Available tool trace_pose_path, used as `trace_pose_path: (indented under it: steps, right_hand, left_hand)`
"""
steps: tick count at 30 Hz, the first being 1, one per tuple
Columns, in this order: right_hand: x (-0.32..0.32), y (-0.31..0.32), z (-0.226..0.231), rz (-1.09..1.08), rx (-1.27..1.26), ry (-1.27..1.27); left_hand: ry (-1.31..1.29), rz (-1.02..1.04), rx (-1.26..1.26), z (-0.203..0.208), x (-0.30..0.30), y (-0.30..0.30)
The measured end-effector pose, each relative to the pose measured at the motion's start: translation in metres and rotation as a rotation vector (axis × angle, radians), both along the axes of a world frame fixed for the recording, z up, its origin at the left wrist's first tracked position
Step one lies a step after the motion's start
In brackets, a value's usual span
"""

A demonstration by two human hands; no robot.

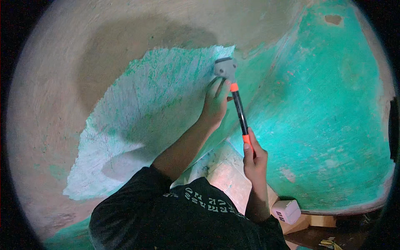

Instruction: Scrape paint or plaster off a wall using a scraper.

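A long-handled scraper point(239, 110) with a grey head and a black and orange handle leans up against the wall ahead. My right hand point(255, 160) is closed around the orange lower end of the handle. Higher up, my left hand point(216, 100) grips the scraper just beneath its head, fingers against the head's underside. The head lies at the top right end of a whitish patch point(141, 87) with green streaks and a ragged edge. Whether the blade touches the wall is hidden by the head.
Grey-brown plaster point(46, 96) surrounds the patch on the left and above. Turquoise paint point(333, 96) covers the right wall, which meets the other at a corner. Pale tiles point(227, 173) show below, and a small white box-shaped object point(286, 211) stands at lower right.
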State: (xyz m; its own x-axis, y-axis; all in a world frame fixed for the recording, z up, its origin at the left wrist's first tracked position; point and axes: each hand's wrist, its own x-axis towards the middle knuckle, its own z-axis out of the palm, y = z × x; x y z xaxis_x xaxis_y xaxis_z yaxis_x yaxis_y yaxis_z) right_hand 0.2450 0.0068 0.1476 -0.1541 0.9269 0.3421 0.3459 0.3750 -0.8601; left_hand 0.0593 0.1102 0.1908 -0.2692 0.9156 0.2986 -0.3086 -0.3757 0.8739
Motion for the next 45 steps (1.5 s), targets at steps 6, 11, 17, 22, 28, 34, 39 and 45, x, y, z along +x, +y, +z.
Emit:
trace_pose_path:
  steps: [6,11,17,22,28,34,39,45]
  right_hand:
    - [0.001,-0.004,0.001,0.017,-0.061,0.011]
    - [0.001,-0.002,0.006,0.002,0.008,0.020]
    - [0.006,0.002,-0.002,0.021,-0.013,0.003]
    - [0.005,0.001,0.013,0.031,0.029,-0.007]
    - [0.002,0.006,0.000,0.019,0.059,0.006]
    - [0.001,0.001,0.000,0.023,0.008,0.030]
    - [-0.002,0.000,0.008,0.023,0.080,-0.044]
    - [-0.010,0.003,0.001,-0.002,0.044,0.005]
  left_hand:
    - [0.029,0.012,0.010,-0.009,-0.002,-0.007]
    - [0.133,-0.018,0.019,0.001,-0.002,-0.010]
    - [0.193,0.069,0.184,-0.023,0.002,0.002]
    - [0.152,0.093,0.171,-0.017,0.001,-0.002]
    - [0.004,-0.010,0.037,0.006,0.004,-0.007]
    - [-0.038,0.000,0.016,0.004,0.005,-0.013]
    - [0.115,0.132,0.120,-0.010,0.006,-0.009]
    - [-0.083,0.014,0.019,0.001,0.002,-0.004]
